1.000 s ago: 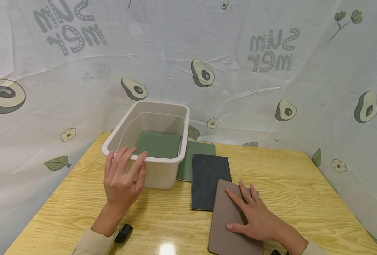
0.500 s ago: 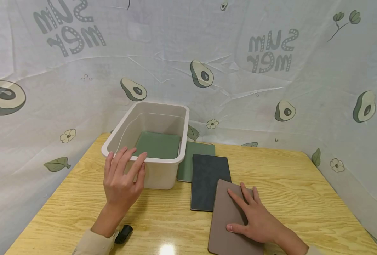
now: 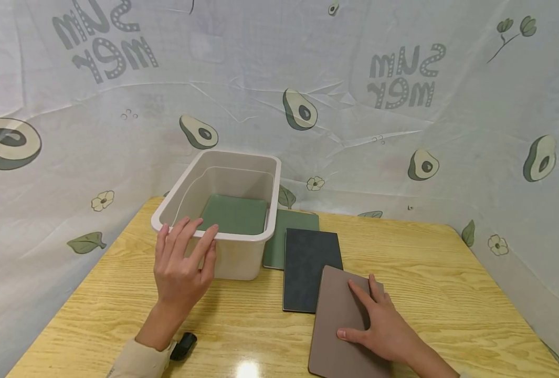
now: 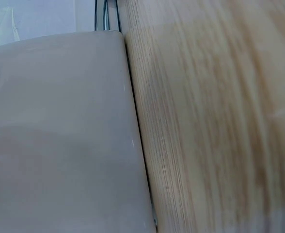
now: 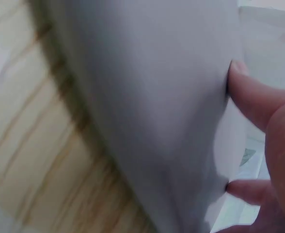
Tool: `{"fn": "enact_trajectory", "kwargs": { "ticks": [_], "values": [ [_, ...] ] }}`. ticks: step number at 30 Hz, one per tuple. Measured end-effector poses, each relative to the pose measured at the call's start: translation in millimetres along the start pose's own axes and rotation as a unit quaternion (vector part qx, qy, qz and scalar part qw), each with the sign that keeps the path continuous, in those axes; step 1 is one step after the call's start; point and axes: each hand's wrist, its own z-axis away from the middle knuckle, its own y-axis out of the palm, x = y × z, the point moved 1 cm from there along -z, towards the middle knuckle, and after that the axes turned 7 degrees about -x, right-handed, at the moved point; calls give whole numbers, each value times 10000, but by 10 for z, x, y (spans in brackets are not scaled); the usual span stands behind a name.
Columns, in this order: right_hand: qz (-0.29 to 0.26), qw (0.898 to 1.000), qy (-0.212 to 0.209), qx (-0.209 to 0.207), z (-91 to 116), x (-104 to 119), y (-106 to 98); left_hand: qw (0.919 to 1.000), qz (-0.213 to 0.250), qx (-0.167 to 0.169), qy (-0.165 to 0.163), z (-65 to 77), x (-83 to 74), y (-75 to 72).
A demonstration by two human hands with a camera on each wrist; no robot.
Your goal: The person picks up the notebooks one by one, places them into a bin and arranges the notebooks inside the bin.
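My left hand rests at the front rim of a pale plastic bin, its fingertips reaching over the edge. A green notebook lies flat on the bin's floor. To the right, my right hand touches a brown notebook. Its thumb and index finger lie on the cover, while the other fingers are at the notebook's right edge. In the right wrist view, the thumb and a fingertip meet the cover.
A dark navy notebook lies partly under the brown one, and its back left corner overlaps another green notebook beside the bin. All stand on a wooden table. A printed cloth hangs behind.
My right hand has shifted a little to the right on the brown notebook, its outer fingers moving to the right edge. My left hand, the bin and the notebooks stay in place.
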Motion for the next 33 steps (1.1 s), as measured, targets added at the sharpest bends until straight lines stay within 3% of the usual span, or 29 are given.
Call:
{"fn": "enact_trajectory", "kwargs": {
  "ticks": [11, 23, 29, 33],
  "values": [
    [-214, 9974, 673, -138, -59, 59, -38, 10000, -24, -2, 11, -10, 0, 2],
    [-645, 9904, 1039, -649, -82, -6, -133, 10000, -49, 70, -8, -15, 2, 7],
    [-1165, 9800, 1496, -601, -101, -129, -202, 10000, -44, 59, -11, -16, 2, 8],
    [-1704, 9666, 1860, -459, -110, -210, -233, 10000, -38, 40, -4, -22, 3, 7]
  ]
}}
